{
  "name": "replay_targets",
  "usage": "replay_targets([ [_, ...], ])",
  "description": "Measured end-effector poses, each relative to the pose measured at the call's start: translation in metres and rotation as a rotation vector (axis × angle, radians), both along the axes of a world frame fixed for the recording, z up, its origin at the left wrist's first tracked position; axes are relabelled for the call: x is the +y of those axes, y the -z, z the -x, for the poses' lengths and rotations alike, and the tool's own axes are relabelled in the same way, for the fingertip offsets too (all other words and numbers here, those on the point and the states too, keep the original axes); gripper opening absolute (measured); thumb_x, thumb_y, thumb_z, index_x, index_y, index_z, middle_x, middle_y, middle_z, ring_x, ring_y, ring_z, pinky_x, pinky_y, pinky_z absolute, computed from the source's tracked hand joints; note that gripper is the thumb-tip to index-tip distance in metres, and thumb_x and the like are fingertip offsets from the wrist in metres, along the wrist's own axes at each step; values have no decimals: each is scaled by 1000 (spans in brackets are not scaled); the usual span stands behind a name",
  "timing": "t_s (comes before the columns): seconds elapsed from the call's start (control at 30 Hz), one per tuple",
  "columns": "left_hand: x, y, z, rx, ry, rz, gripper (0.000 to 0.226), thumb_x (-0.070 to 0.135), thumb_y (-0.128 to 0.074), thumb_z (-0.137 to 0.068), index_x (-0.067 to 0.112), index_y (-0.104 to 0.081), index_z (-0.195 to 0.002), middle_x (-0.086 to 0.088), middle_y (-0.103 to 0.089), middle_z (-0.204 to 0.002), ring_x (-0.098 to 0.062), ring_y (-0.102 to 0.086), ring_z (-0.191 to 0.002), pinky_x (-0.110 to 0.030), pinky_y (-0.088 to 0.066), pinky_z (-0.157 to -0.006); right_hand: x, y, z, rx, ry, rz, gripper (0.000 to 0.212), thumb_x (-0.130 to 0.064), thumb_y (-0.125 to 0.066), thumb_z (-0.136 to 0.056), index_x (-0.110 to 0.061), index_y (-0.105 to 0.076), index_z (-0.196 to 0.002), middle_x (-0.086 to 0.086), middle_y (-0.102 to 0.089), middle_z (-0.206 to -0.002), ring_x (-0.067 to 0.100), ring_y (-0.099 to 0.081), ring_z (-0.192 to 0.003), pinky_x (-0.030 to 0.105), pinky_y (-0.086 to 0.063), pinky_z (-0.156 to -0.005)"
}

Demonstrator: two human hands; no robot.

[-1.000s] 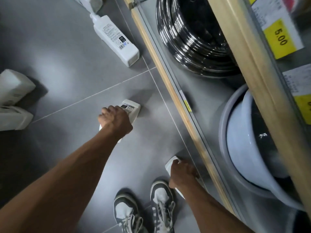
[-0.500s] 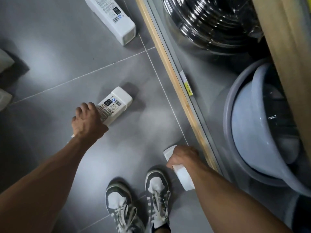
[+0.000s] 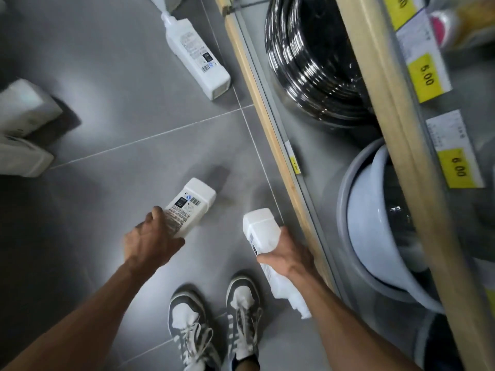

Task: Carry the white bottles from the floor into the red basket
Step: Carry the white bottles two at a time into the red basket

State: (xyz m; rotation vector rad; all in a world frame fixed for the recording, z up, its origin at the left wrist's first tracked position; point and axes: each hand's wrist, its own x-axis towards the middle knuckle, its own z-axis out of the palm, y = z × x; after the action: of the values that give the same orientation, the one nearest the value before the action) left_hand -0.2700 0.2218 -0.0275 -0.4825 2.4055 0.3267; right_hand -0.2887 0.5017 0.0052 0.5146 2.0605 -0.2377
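Grey floor [image 3: 107, 76] holds the far bottle [image 3: 198, 57] and the side bottles [image 3: 24, 111] as before; the left-hand bottle [image 3: 192, 207] and right-hand bottle [image 3: 261, 228], lying down a second ago, now hang above it; the left hand [image 3: 152, 245] curls its fingers round one, the right hand [image 3: 288, 257] round the other.

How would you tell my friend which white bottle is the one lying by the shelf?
Find the shiny black coiled hose. Left of it, past the pale wooden shelf edge, a white rectangular plastic bottle lies flat on the grey tiled floor. The left hand grips a second bottle and the right hand a third bottle; this one lies alone, untouched.
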Motion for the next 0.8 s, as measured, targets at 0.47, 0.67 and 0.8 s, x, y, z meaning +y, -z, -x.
replay_targets([
  [0.47,-15,-268,5,180,-228,-28,56,57,-68,-76,24,-36,-108,-5,-70,-112,-37,-68,-89,-40,-51,-74,-92,-249,24,384,47,173,89,-58,-72,-63,-34,-35,-140,-8,-62,-130,27,-65,-108,37,-50,-89],
  [0.67,-41,-437,-16,251,-196,19,56,57,-69,-71,27,-36,-106,3,-64,-105,-29,-67,-89,-38,-48,-70,-107,-409,18,477,-31,175,98,-60,-71,-72,-32,-25,-153,-8,-51,-149,29,-61,-122,37,-45,-95],
  [0.8,-61,-531,-37,328,-210,59,61,57,-72,-67,25,-44,-110,4,-64,-102,-27,-66,-90,-36,-44,-63,-111,-501,11,597,-107,170,95,-60,-69,-71,-32,-28,-152,-8,-57,-143,29,-64,-117,37,-48,-88],
])
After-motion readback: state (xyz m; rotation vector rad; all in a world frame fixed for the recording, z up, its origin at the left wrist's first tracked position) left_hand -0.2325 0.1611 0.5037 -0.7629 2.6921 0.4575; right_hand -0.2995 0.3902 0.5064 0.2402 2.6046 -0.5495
